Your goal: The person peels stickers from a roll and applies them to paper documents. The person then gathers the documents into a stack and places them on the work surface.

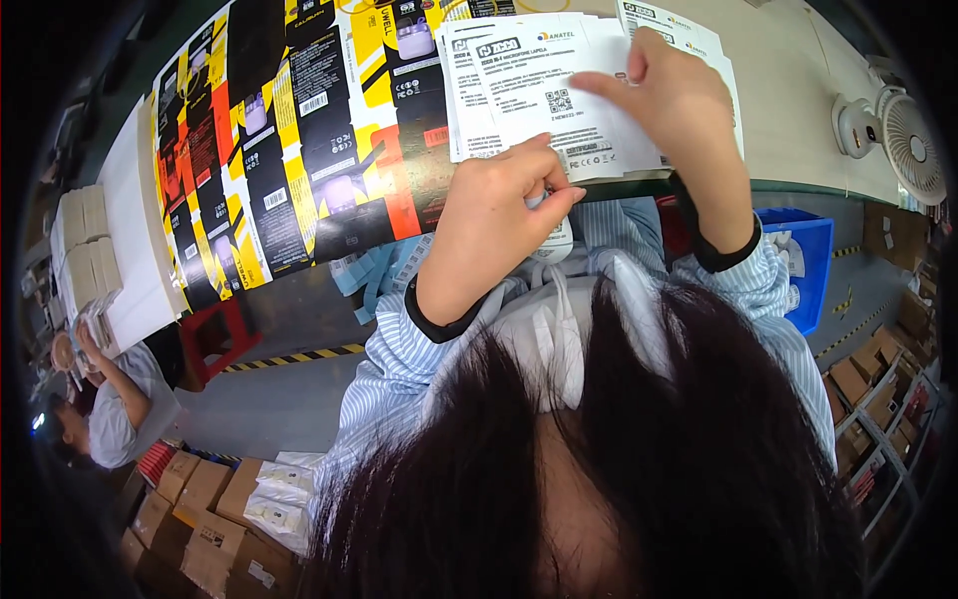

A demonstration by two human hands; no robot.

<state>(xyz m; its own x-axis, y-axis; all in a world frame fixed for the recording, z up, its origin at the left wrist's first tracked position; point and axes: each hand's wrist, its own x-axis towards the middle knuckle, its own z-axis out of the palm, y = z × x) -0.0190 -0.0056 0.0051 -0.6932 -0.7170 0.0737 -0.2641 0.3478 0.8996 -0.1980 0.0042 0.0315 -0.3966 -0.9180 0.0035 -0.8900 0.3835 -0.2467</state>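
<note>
White printed sheets lie in overlapping stacks at the table's front edge, with black text and a square code. My left hand is closed at their lower edge, its thumb and forefinger drawn together. A pale bit shows inside its curl, and a whitish rounded thing with small print peeks out below the thumb; its kind is hidden. Over the right part of the sheets reaches my right hand, thumb stretched left and apart from the bent fingers, with nothing visible between them. Both wrists wear black bands.
Black, yellow and red printed box sheets cover the table to the left. A white fan stands at the right end. Below are a blue bin and a red stool. Cartons and a co-worker are at lower left.
</note>
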